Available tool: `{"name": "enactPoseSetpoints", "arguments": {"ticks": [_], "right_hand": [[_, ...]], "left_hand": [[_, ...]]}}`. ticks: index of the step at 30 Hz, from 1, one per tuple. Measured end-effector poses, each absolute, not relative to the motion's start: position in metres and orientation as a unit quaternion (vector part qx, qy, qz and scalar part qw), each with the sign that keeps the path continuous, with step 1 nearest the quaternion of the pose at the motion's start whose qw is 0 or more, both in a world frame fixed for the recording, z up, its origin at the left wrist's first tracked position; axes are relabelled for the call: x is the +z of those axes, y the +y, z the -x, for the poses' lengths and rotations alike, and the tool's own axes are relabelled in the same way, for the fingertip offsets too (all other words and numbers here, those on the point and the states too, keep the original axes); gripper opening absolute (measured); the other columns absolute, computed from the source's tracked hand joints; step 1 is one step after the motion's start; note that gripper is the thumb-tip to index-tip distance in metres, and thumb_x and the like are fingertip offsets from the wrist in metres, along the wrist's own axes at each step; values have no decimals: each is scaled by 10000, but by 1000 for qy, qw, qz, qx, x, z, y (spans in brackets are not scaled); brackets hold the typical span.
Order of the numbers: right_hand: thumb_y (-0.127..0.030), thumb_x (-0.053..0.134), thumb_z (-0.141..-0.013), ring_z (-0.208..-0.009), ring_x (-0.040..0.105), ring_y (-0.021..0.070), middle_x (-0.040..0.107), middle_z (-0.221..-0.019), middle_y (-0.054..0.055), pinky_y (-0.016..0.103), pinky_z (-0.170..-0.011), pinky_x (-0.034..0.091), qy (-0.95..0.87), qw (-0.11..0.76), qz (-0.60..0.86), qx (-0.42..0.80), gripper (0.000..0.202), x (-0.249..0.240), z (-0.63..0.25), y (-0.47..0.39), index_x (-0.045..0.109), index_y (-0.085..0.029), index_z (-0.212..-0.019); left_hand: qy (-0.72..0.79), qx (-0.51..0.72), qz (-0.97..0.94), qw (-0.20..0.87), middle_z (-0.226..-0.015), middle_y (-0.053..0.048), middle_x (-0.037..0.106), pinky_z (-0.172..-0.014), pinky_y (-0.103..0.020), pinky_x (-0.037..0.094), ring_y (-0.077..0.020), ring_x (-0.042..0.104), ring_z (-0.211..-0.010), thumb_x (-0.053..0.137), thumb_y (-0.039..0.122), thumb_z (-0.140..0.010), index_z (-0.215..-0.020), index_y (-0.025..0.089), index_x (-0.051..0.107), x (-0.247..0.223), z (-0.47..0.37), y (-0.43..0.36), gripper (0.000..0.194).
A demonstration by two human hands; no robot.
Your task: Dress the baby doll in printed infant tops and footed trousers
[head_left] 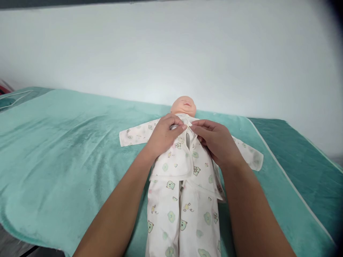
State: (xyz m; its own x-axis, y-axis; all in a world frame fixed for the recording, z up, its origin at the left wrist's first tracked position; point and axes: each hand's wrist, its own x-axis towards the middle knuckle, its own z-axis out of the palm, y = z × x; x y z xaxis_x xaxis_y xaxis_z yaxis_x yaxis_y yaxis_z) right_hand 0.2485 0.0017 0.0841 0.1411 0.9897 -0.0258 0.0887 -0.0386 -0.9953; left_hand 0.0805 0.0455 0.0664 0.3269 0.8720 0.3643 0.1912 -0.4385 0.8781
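Doll (184, 105): lies face up on the pale green blanket (69, 142), head toward the white wall (160, 53), legs toward the person, sleeved arms spread to both sides.
Jacket (173, 164): on the doll, its front edges meeting near the neck, with a narrow gap at the chest; the lower corner on the right hand's side flares outward.
Left hand (166, 134): over the doll's upper chest, thumb and forefinger nearly closed, pinching the jacket's front edge.
Right hand (218, 141): opposite, beside the doll's chest, thumb and forefinger likewise drawn together on the jacket's other edge; the remaining fingers are curled and partly hidden.
Fastening: between the fingertips, below the doll's chin; too small to make out.
Trousers (163, 210): on the doll's legs, below the jacket hem.
Slip risk: the thin edges could slide from such small pinches if pulled unevenly.
Misalignment risk: the gap and flared corner could leave the front crooked if the edges meet at unequal heights.
Shift risk: a hard tug could drag the doll across the soft blanket.
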Motion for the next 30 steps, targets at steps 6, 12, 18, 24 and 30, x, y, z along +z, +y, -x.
{"name": "enactPoseSetpoints", "arguments": {"ticks": [6,12,18,24,30], "right_hand": [[-394,742,-770,-534,367,76,474,-616,-38,223,-469,267,-480,508,563,442,223,85,-245,0,739,-196,-873],[-398,738,-772,-550,386,80,486,-619,-34,228,-495,300,-498,507,553,435,236,87,-245,0,746,-190,-883],[-364,745,-758,-540,420,81,532,-683,-23,222,-456,311,-500,501,556,436,244,87,-247,0,725,-208,-944],[-277,746,-744,-539,459,74,565,-726,-22,213,-455,352,-499,504,559,430,197,84,-248,2,700,-215,-925],[-322,736,-773,-545,492,89,592,-682,-11,216,-474,389,-508,482,575,424,165,85,-251,1,678,-208,-878]], "left_hand": [[359,439,-732,377,-1046,-37,634,-915,-339,464,-194,573,-1051,582,297,-911,-823,219,643,68,-81,44,133],[371,422,-718,410,-1112,-44,619,-746,-311,494,-195,585,-998,582,329,-910,-798,215,641,71,-81,43,170],[365,411,-684,478,-1216,-50,577,-507,-251,411,-192,586,-968,595,338,-880,-780,207,639,71,-80,44,170],[362,418,-680,481,-1226,-35,587,-727,-282,488,-191,585,-1061,595,295,-878,-731,195,642,72,-80,43,184],[371,422,-688,458,-1224,-27,608,-785,-303,488,-197,588,-1075,579,344,-911,-734,202,622,73,-81,41,231]]}}
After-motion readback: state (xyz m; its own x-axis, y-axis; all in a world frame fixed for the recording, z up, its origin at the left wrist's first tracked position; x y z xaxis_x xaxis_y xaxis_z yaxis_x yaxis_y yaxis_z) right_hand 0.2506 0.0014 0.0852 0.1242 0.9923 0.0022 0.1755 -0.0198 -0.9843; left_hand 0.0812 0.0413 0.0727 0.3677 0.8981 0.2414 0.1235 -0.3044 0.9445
